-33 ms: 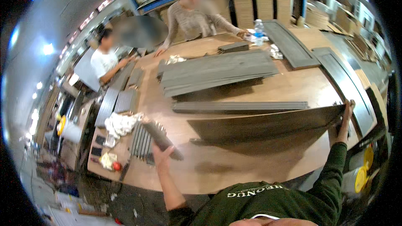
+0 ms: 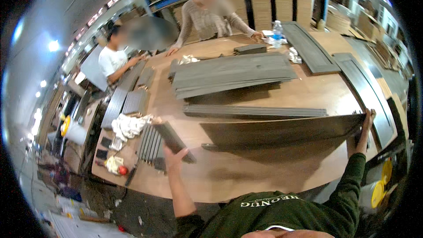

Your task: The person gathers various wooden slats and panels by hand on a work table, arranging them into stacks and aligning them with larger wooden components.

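gripping a long dark panel [image 2: 282,132], right hand [image 2: 365,128] fingers clenched; left hand [image 2: 172,156] grasping its end.

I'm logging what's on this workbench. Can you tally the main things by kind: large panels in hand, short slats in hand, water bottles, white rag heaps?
Long dark panel, its end gripped by the right hand: 1
Short dark slat held by the left hand: 1
Water bottle: 1
White rag heap: 1
Total: 4

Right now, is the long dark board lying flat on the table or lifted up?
Lifted and tilted. The long dark board is raised by the right hand and the left hand, casting a shadow on the table.
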Demonstrator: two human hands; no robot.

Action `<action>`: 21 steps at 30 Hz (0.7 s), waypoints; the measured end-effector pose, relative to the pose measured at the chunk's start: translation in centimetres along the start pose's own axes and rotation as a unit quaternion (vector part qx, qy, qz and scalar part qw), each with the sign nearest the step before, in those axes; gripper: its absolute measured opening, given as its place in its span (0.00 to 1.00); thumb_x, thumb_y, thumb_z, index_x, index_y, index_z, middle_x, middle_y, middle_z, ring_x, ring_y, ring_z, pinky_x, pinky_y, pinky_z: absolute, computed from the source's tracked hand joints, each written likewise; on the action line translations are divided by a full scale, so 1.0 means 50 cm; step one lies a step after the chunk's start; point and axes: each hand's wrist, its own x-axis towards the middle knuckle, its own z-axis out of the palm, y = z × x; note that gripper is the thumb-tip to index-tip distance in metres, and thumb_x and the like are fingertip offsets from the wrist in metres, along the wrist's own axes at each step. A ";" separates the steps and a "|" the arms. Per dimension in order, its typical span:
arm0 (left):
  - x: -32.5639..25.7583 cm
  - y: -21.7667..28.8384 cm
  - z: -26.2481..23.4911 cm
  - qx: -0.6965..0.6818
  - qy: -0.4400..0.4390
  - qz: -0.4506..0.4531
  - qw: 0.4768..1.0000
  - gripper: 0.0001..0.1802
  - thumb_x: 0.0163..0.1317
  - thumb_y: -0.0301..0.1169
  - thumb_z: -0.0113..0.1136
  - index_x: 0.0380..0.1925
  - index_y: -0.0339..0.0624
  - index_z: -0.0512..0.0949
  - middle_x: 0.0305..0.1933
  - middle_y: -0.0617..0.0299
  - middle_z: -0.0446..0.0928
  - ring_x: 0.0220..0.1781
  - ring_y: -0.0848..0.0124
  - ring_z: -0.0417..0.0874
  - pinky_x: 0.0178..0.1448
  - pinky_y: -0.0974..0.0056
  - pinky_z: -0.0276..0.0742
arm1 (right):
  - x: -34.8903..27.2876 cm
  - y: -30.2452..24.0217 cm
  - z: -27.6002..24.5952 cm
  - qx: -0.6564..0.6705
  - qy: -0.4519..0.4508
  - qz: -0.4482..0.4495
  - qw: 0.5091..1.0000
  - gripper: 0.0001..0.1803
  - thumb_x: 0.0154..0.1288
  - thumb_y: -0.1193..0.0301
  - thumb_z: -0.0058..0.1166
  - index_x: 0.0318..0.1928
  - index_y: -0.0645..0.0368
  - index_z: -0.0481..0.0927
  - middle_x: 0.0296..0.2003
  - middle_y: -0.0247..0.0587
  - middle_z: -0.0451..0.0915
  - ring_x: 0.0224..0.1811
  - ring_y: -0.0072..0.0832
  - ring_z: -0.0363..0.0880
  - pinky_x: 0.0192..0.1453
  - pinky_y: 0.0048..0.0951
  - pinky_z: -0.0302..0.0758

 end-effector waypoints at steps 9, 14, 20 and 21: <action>0.106 -0.061 0.094 -0.036 -0.051 0.040 0.997 0.33 0.40 0.18 0.67 0.49 0.33 0.65 0.45 0.55 0.74 0.44 0.66 0.77 0.48 0.65 0.77 | 0.043 0.098 -0.021 0.073 0.002 -0.036 0.997 0.29 0.63 0.58 0.51 0.55 0.64 0.59 0.45 0.41 0.64 0.49 0.33 0.66 0.61 0.35 0.61; 0.092 -0.030 0.087 0.017 -0.035 0.002 0.999 0.30 0.38 0.17 0.69 0.45 0.36 0.69 0.41 0.59 0.76 0.42 0.71 0.77 0.46 0.67 0.77 | 0.011 0.085 -0.031 0.050 0.006 -0.013 0.999 0.28 0.62 0.58 0.51 0.53 0.64 0.60 0.45 0.41 0.64 0.49 0.33 0.66 0.61 0.36 0.61; 0.096 -0.043 0.100 -0.032 -0.044 0.049 0.997 0.33 0.37 0.21 0.73 0.46 0.37 0.68 0.39 0.62 0.75 0.40 0.72 0.76 0.45 0.67 0.76 | 0.003 0.071 -0.047 0.029 0.009 -0.007 1.000 0.28 0.61 0.57 0.52 0.52 0.64 0.61 0.44 0.41 0.64 0.49 0.33 0.65 0.60 0.37 0.60; 0.095 -0.034 0.109 -0.043 -0.044 0.056 0.997 0.33 0.37 0.21 0.74 0.46 0.37 0.68 0.39 0.62 0.75 0.40 0.72 0.76 0.44 0.67 0.76 | 0.001 0.071 -0.047 0.028 0.008 -0.007 1.000 0.27 0.61 0.57 0.52 0.52 0.63 0.61 0.44 0.41 0.64 0.49 0.33 0.65 0.60 0.37 0.60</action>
